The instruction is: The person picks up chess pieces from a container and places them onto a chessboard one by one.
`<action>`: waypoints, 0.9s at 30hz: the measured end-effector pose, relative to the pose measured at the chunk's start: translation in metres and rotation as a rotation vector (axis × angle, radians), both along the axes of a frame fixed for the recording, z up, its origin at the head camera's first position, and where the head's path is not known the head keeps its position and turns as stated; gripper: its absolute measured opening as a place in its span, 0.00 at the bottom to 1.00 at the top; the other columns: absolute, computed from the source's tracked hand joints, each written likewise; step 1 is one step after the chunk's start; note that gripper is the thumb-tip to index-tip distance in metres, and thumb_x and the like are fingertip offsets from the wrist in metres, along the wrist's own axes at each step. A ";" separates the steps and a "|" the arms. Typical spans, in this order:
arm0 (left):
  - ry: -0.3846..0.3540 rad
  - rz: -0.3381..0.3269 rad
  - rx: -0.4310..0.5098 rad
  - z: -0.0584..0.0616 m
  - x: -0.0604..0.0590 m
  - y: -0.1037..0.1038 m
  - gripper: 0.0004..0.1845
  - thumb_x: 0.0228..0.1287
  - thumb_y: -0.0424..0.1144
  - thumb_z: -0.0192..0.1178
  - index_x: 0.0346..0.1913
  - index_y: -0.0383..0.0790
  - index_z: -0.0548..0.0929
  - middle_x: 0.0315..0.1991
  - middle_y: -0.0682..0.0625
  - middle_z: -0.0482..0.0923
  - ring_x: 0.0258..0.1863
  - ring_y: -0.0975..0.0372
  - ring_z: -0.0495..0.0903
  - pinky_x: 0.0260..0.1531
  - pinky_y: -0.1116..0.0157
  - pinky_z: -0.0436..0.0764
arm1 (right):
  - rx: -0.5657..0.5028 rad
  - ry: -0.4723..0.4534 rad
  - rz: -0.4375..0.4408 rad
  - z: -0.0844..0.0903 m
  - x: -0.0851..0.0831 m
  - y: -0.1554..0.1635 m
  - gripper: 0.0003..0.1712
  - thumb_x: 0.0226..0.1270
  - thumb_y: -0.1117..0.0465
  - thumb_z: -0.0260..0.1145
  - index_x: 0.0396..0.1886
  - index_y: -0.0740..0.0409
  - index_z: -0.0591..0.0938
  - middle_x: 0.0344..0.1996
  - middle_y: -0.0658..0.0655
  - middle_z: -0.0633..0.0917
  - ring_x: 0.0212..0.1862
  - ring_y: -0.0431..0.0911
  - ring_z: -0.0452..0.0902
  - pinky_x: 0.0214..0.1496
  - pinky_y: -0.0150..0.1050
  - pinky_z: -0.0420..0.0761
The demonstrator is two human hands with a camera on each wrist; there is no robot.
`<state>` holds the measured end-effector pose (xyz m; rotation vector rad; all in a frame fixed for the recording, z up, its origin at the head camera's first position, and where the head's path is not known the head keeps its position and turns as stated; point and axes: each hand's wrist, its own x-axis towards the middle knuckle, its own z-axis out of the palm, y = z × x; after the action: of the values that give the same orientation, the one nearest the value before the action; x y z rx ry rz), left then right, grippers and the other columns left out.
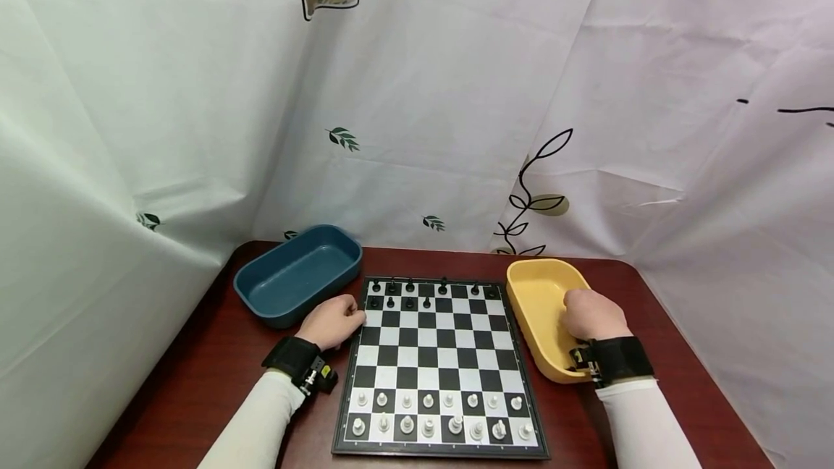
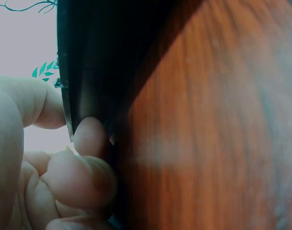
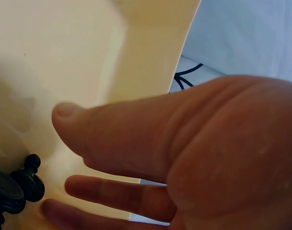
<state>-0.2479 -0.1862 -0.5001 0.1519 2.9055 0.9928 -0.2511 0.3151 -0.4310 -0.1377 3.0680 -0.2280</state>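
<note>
A black-and-white chessboard (image 1: pixel 436 339) lies on the table, two rows of white chess pieces (image 1: pixel 428 425) along its near side and several black chess pieces (image 1: pixel 443 286) at its far side. My left hand (image 1: pixel 332 320) is at the board's left edge; in the left wrist view its curled fingers (image 2: pixel 91 139) hold that edge, the index finger on the top face. Inside the yellow tray (image 1: pixel 537 310), right of the board, is my right hand (image 1: pixel 593 315). Its thumb and fingers are apart and extended, close to several black pieces (image 3: pixel 33 177) on the tray's bottom, with nothing held.
A blue tray (image 1: pixel 296 273) stands at the back left, just beyond my left hand. Below everything is a dark reddish wooden table (image 1: pixel 195 396). White printed cloth (image 1: pixel 417 93) hangs behind the table and at both sides.
</note>
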 end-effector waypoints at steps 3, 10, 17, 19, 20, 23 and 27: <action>-0.001 0.002 0.002 0.000 0.000 0.000 0.12 0.74 0.46 0.60 0.31 0.46 0.78 0.18 0.50 0.75 0.12 0.56 0.76 0.18 0.59 0.71 | -0.003 -0.022 -0.013 0.000 0.000 -0.001 0.05 0.57 0.68 0.60 0.25 0.56 0.80 0.27 0.58 0.82 0.28 0.54 0.77 0.27 0.53 0.77; -0.010 0.001 0.006 0.000 0.001 0.000 0.12 0.74 0.46 0.61 0.32 0.46 0.79 0.18 0.50 0.75 0.12 0.56 0.76 0.18 0.59 0.72 | -0.015 -0.038 0.004 -0.003 0.001 -0.001 0.06 0.60 0.71 0.59 0.27 0.59 0.79 0.27 0.59 0.80 0.28 0.54 0.76 0.30 0.51 0.77; -0.006 0.001 0.008 -0.001 -0.002 0.001 0.12 0.75 0.46 0.61 0.31 0.46 0.79 0.18 0.50 0.74 0.12 0.56 0.76 0.19 0.59 0.72 | -0.011 0.015 0.074 -0.006 -0.002 0.000 0.09 0.60 0.74 0.59 0.24 0.59 0.77 0.24 0.57 0.79 0.27 0.52 0.75 0.33 0.48 0.78; -0.006 0.000 0.010 -0.001 -0.002 0.001 0.12 0.75 0.46 0.61 0.31 0.46 0.79 0.18 0.50 0.74 0.12 0.56 0.76 0.19 0.59 0.72 | -0.015 0.014 0.081 -0.010 -0.003 0.001 0.12 0.59 0.75 0.59 0.21 0.57 0.77 0.22 0.56 0.78 0.26 0.52 0.75 0.32 0.47 0.78; -0.007 0.000 0.010 -0.001 -0.002 0.000 0.12 0.75 0.46 0.61 0.31 0.46 0.79 0.18 0.50 0.74 0.12 0.56 0.76 0.19 0.59 0.72 | -0.016 0.014 0.086 -0.012 -0.003 0.001 0.13 0.59 0.75 0.59 0.20 0.56 0.77 0.22 0.55 0.78 0.26 0.51 0.74 0.32 0.47 0.77; -0.010 0.003 0.006 0.000 -0.001 0.000 0.12 0.75 0.46 0.61 0.31 0.46 0.79 0.19 0.50 0.75 0.12 0.56 0.76 0.19 0.59 0.72 | -0.022 0.025 0.111 -0.017 -0.004 0.000 0.16 0.59 0.75 0.60 0.18 0.54 0.76 0.20 0.54 0.77 0.26 0.50 0.73 0.32 0.44 0.76; -0.012 0.007 -0.001 0.001 0.001 0.000 0.12 0.74 0.45 0.61 0.32 0.46 0.79 0.19 0.50 0.75 0.12 0.56 0.76 0.19 0.59 0.72 | -0.026 0.047 0.150 -0.018 -0.004 -0.002 0.17 0.58 0.75 0.62 0.16 0.53 0.76 0.19 0.52 0.76 0.25 0.48 0.72 0.31 0.43 0.74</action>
<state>-0.2473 -0.1858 -0.4994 0.1359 2.8975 0.9896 -0.2552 0.3130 -0.4492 -0.3786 3.0822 -0.2592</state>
